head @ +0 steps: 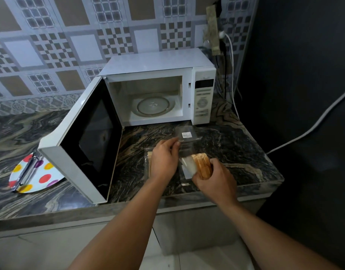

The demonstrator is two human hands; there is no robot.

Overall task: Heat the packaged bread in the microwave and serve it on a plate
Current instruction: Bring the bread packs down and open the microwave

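A white microwave (203, 98) stands on the marble counter with its door (86, 141) swung wide open to the left. Its glass turntable (153, 106) is bare. In front of it my right hand (214, 178) grips several bread slices (202, 162) at the mouth of a clear plastic bag (186, 137). My left hand (164, 158) pinches the bag's upper side. A second clear wrapper with bread (148, 158) lies mostly hidden under my left hand. A white plate with coloured dots (46, 178) sits on the counter at the left, partly behind the door.
Metal tongs (26, 172) lie across the dotted plate. The counter's front edge (128, 207) runs just below my hands. A dark wall stands at the right, with white and black cables (232, 75) hanging from a socket behind the microwave.
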